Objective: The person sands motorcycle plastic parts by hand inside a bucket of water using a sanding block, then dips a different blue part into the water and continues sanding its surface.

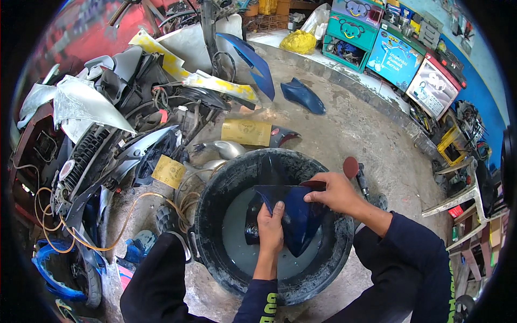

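Observation:
Over a round black tub (203, 237) of cloudy grey water (237, 223), my left hand (271, 229) grips a glossy dark blue motorcycle body panel (301, 223), thumb on its near face. The panel is tilted, with its pointed end down inside the tub. My right hand (340, 195) is at the panel's upper right edge, pinching a reddish-brown piece of sandpaper (314, 185) against or just above it; contact is unclear. Another dark piece (273, 171) leans on the tub's far wall, partly hidden by the panel.
Stripped motorcycle parts (91, 102) pile up at the left, with a looped hose (129, 199). Beyond the tub lie blue panels (302, 96) and yellowish sandpaper sheets (246, 132). Right of it stands a tool with a round red disc (351, 167). A white plastic chair (458, 199) is farther right.

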### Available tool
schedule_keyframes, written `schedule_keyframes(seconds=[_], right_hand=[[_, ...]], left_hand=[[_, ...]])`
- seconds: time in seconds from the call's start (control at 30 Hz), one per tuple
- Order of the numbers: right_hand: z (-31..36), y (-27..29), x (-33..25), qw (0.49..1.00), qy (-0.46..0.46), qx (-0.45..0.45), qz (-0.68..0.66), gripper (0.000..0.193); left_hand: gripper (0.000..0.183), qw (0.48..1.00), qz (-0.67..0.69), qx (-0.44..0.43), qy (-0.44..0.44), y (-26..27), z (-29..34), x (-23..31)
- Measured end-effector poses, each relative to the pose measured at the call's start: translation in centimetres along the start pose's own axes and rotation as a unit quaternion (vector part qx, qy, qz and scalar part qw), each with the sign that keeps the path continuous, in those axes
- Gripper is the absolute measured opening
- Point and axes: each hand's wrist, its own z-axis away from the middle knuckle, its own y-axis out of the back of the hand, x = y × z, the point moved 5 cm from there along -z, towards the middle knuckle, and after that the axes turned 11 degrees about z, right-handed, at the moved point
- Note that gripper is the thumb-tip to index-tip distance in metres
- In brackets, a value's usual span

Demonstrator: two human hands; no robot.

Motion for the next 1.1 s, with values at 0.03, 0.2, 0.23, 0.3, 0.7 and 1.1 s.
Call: schedule_keyframes(seconds=[0.03, 0.2, 0.23, 0.3, 0.7, 1.1], right_hand=[[-0.1, 0.2, 0.3, 1.000, -0.001, 0.001, 0.001, 0.040], [-0.4, 0.5, 1.4, 0.999, -0.037, -0.011, -0.022, 0.040], [-0.4, 0.5, 1.3, 0.999, -0.036, -0.011, -0.022, 0.040], [-0.3, 0.5, 0.6, 0.999, 0.027, 0.017, -0.002, 0.040], [1.3, -1.1, -2.6, 0.988, 0.091, 0.037, 0.120, 0.040], [-0.1, -0.7, 1.5, 0.999, 0.000, 0.016, -0.040, 0.038]], left_hand=[[0.027, 1.000, 0.001, -0.001, 0.001, 0.0, 0.0, 0.2], [0.026, 0.992, 0.077, -0.078, 0.069, -1.2, 0.3, 0.7], [0.026, 0.992, 0.077, -0.078, 0.068, -1.1, 0.3, 0.4], [0.025, 0.998, 0.043, -0.030, 0.035, -0.3, 0.0, -0.2], [0.039, 0.981, -0.116, 0.153, 0.040, 1.1, 0.5, 0.6], [0.028, 0.998, 0.036, -0.002, 0.041, -0.6, 0.1, 0.1]])
